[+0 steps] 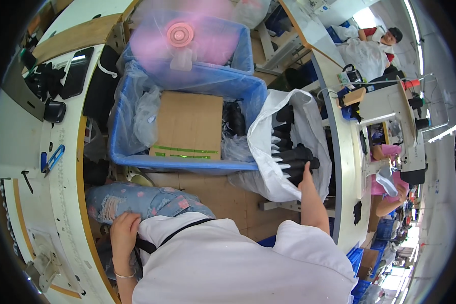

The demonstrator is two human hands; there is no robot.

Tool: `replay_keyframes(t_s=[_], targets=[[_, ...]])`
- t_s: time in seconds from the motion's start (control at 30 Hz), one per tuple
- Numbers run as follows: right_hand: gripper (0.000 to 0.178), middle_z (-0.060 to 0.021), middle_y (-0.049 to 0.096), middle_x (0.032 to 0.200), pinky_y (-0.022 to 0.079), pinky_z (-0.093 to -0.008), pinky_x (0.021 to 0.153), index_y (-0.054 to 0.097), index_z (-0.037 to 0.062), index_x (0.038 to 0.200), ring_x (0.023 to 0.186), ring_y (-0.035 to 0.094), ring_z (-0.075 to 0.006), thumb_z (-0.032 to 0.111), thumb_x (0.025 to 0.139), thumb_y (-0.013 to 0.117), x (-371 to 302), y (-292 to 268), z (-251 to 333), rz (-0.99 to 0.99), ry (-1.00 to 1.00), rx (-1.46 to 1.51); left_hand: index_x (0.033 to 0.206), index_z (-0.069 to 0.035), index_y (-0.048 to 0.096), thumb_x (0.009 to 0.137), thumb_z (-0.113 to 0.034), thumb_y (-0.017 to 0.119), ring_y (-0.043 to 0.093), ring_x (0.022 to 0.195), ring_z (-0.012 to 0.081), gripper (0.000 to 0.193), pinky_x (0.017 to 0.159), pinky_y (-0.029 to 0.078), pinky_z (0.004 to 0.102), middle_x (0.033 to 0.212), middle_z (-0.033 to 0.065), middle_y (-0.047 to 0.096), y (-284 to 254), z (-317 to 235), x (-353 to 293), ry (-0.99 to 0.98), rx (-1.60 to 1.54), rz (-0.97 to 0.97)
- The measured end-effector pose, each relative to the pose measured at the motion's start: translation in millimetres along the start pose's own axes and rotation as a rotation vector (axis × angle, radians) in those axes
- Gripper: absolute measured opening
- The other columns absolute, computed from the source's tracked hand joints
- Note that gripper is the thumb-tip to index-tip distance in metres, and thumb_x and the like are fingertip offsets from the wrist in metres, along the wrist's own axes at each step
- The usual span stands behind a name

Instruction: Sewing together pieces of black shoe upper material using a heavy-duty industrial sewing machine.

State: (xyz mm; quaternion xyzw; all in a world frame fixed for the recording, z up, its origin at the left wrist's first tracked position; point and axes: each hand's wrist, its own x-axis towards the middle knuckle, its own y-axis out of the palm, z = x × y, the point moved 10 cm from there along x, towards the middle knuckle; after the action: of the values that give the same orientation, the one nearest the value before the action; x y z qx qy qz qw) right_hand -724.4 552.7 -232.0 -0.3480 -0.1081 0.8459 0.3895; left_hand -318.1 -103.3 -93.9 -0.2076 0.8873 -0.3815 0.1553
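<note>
My right hand [306, 176] reaches into a white sack [268, 134] on the right. Its thumb lies along the end of a black fabric bundle [296, 153], and the other fingers are mostly hidden behind it. Several similar dark bundles with pale, pointed ends are stacked in the sack. My left hand [124, 228] rests at my thigh, over the patched blue jeans [154, 200] and beside the white shirt hem. Its fingers are loosely bent, and no object shows in them.
A blue bin [187, 164] lined with clear plastic holds a cardboard sheet [190, 121]. A pink fan [180, 34] blurs above another bin. Blue snips [54, 158] lie on the left table. On the right stands a sewing machine [403, 116]; other people sit beyond.
</note>
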Motion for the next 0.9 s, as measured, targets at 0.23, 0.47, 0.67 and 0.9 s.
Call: replay_keyframes(t_s=[0.23,0.47,0.67,0.9], targets=[[0.162,-0.0228,0.009,0.169,0.032,-0.0627,0.117,-0.001,0.0160,0.165,0.151,0.021,-0.0488,0.069,0.046,0.095,11,78,7,-0.250,-0.087,-0.432,0.094,-0.002,0.071,0.086,-0.010,0.069,0.065,0.089,0.0400,0.012,0.079,0.051,0.0458,0.092,0.0158,0.068,11,1,-7,-0.028,-0.029,-0.007],[0.140,-0.0274,0.040,0.153,0.047,-0.0494,0.109,0.001,0.0177,0.162,0.130,0.053,-0.0410,0.039,0.061,0.095,17,63,-43,-0.319,0.056,-0.107,0.095,-0.002,0.072,0.085,-0.011,0.071,0.066,0.089,0.0390,0.013,0.079,0.052,0.0438,0.093,0.0158,0.070,16,17,-19,-0.097,-0.093,-0.090],[0.108,-0.0230,0.050,0.143,0.044,-0.0486,0.111,0.027,0.0084,0.153,0.126,0.055,-0.0393,0.027,0.067,0.089,-14,65,-8,-0.271,-0.290,-0.007,0.094,-0.004,0.074,0.086,-0.013,0.071,0.066,0.091,0.0378,0.012,0.080,0.052,0.0447,0.093,0.0144,0.070,9,39,-33,-0.134,0.027,-0.059],[0.084,-0.0211,0.060,0.131,0.057,-0.0451,0.097,0.042,-0.0056,0.138,0.107,0.066,-0.0345,0.013,0.066,0.081,-21,21,70,-0.108,-0.577,0.213,0.094,-0.004,0.074,0.087,-0.013,0.071,0.067,0.091,0.0357,0.012,0.081,0.053,0.0443,0.093,0.0130,0.070,-34,48,-42,-0.146,-0.050,-0.212]])
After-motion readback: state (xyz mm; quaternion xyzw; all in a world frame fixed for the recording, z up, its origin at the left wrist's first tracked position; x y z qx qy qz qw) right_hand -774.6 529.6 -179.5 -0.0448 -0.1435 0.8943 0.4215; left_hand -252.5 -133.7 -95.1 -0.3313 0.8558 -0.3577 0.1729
